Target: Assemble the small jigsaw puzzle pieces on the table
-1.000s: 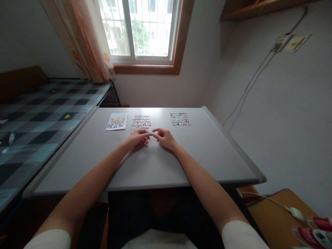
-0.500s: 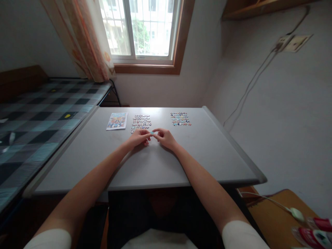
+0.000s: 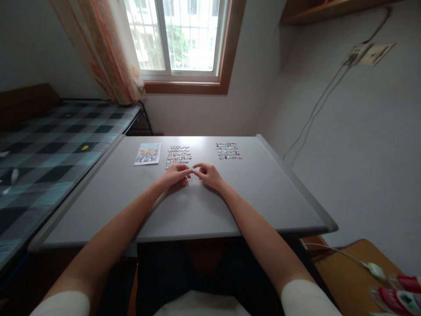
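Left hand point(image 3: 176, 174) and right hand point(image 3: 210, 175) meet at the fingertips over the table point(image 3: 263, 193) — each pinching the same small light-blue piece point(image 3: 191, 168) between thumb and finger, its outline too tiny to make out. Gripping it from both sides probably steadies something so small. It appears just beside the near end of the left group of puzzle pieces point(image 3: 179, 155). The right group of puzzle pieces point(image 3: 229, 151) lies well apart, perhaps so the two do not mix; a printed sheet point(image 3: 148, 154) lies left of both, its picture uncovered, likely for easy viewing. Counted: two hands, one held piece, two groups, one sheet — individual pieces within the groups are too small to number.
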